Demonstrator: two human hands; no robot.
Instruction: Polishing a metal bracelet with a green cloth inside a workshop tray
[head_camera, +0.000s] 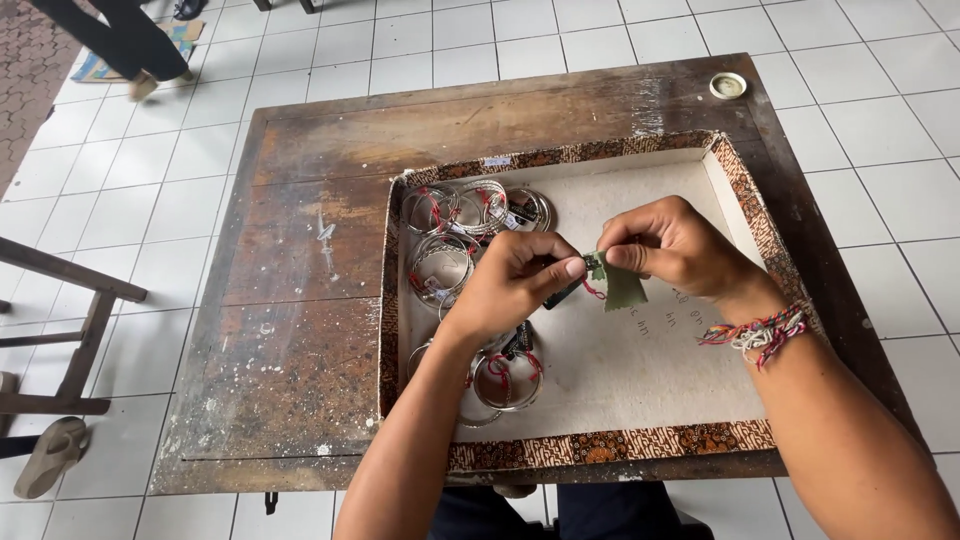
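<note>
Above a batik-edged tray (742, 175) on a worn wooden table (300, 300), left hand (510, 285) and right hand (675, 245) fingers pinched on a green tag (620, 285).

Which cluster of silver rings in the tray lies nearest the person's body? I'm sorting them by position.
The cluster by the tray's near rim, under the left forearm. The other rings lie at the far corner, beyond the left hand.

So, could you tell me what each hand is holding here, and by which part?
The right hand pinches a small green tag by its top edge. The left hand grips a small dark item; the exact hold is hidden.
</note>
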